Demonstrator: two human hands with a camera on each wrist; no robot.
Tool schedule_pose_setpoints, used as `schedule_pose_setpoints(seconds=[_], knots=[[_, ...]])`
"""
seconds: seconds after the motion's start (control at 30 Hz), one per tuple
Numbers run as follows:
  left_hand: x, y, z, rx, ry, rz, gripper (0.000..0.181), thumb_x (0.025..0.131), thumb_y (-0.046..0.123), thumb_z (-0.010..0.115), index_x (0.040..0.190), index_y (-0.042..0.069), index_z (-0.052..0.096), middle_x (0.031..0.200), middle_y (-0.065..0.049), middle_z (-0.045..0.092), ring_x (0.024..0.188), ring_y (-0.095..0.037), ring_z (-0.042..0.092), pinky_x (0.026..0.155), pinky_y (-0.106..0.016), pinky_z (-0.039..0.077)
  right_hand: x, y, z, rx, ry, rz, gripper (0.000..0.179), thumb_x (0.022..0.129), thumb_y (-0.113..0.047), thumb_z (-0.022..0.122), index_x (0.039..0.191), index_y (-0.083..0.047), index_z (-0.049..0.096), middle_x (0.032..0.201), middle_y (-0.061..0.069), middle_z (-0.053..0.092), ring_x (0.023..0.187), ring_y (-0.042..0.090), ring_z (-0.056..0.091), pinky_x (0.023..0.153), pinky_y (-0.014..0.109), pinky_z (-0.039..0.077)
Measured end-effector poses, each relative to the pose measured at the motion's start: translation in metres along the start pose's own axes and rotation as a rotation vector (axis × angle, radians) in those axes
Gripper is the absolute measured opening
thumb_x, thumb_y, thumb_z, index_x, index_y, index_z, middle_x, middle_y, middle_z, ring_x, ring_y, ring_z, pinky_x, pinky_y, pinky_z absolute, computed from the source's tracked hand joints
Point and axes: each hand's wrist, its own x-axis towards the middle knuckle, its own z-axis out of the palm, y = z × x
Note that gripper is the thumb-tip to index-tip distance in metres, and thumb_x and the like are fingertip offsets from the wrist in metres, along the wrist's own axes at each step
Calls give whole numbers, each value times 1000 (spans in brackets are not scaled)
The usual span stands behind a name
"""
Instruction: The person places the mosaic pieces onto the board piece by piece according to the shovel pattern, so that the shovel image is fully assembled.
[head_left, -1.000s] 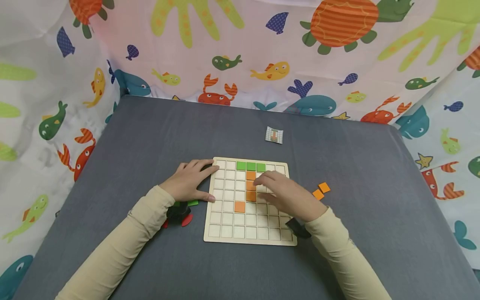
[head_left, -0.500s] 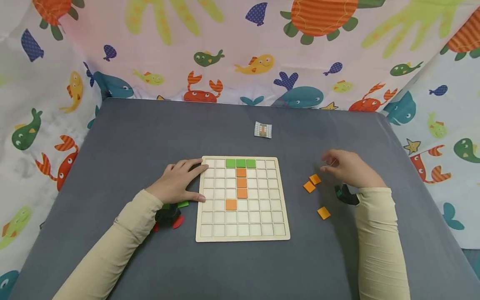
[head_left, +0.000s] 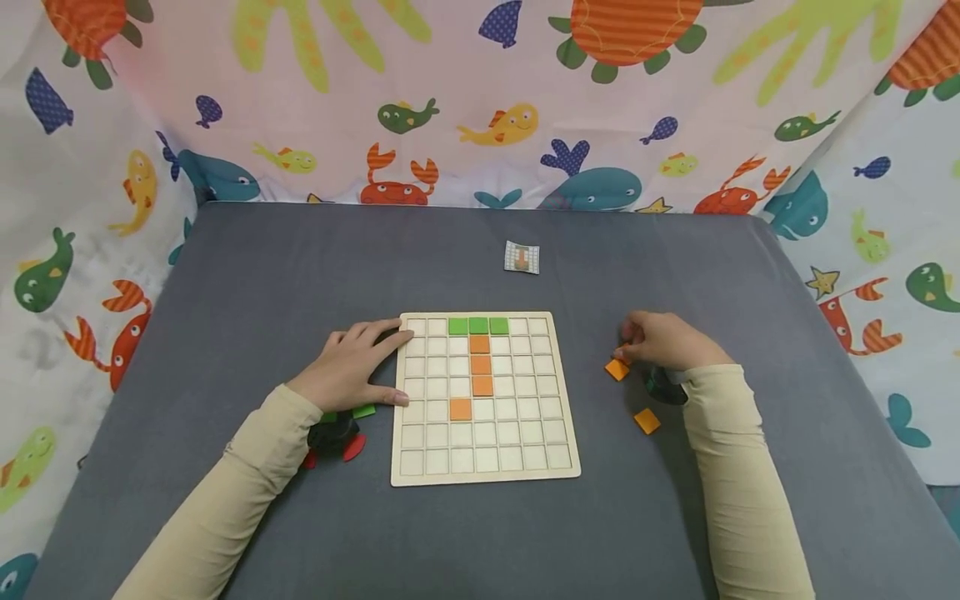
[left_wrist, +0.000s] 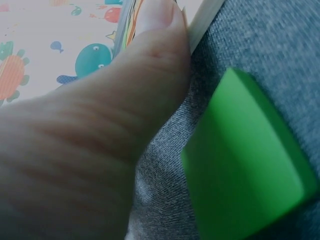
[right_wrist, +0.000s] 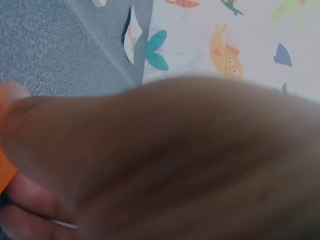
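A wooden grid board [head_left: 525,433] lies mid-table, with three green tiles [head_left: 477,326] in its top row. Below them runs a column of three orange tiles [head_left: 481,365], and another orange tile [head_left: 461,409] sits lower left. My left hand [head_left: 343,371] rests spread along the board's left edge, its fingertips and thumb on the rim. Right of the board, my right hand [head_left: 663,340] pinches an orange square tile [right_wrist: 6,167] between thumb and fingers, mostly hidden. Just by its fingertips lies one loose orange tile [head_left: 617,369]; a second loose tile [head_left: 647,421] lies nearer me.
Beside the left wrist lie green pieces [head_left: 364,411] and red rounded pieces [head_left: 354,447], partly hidden by the black wrist camera [head_left: 333,433]. A small card [head_left: 522,257] with a printed grid lies behind the board. A patterned cloth [head_left: 465,92] encloses the grey table [head_left: 337,250].
My right hand has left the board, swung right past the loose orange tiles, then come down onto one of them. My left hand has stayed on the board's edge. The head view has shifted.
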Motion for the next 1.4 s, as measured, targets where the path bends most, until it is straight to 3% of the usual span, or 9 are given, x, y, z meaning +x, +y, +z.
schedule_pose_setpoints(seconds=[0.4,0.6,0.83,0.97,1.1,1.23,1.4], knots=[[-2,0,-1,0,14,14,91,75,60,71,149,19,36,153,-12,31,135,-35,32,97,-56,30,-2,-8,2,-31,7,-50,24,83,-13,71,97,0,58,77,5,57,69,18,52,61,31,41],[-2,0,-1,-7,16,21,92,75,61,71,149,19,37,153,-11,31,136,-34,32,97,-55,30,-2,-7,3,-81,51,-74,16,80,-7,68,92,-1,60,78,4,59,69,18,52,61,31,42],[-4,0,-5,-23,11,18,90,76,59,71,148,17,37,153,-12,31,136,-34,32,97,-56,30,3,-15,3,-165,228,-272,6,82,2,66,88,0,64,76,5,61,69,19,55,64,36,47],[-4,-2,-4,-25,4,20,91,76,60,71,149,18,36,153,-12,31,136,-34,32,99,-57,29,-1,-38,5,-93,300,-364,8,85,-1,69,88,-7,66,81,1,64,76,16,59,68,37,50],[-3,-5,-2,-18,1,22,92,76,62,69,150,19,35,153,-11,30,136,-33,31,100,-57,29,-7,-73,13,7,267,-446,9,86,-7,71,92,-13,68,84,-7,64,77,8,57,65,29,49],[-3,-6,-2,-15,0,21,92,76,62,69,150,19,35,153,-11,30,136,-33,31,99,-57,29,-6,-106,31,58,191,-594,12,84,-9,73,93,-15,69,86,-10,64,77,4,56,65,23,48],[-3,-5,-4,-14,3,16,91,76,61,70,149,19,36,153,-11,30,136,-34,32,99,-56,30,0,-129,55,87,87,-735,13,85,-9,72,95,-14,68,94,-8,62,82,3,55,68,22,48]])
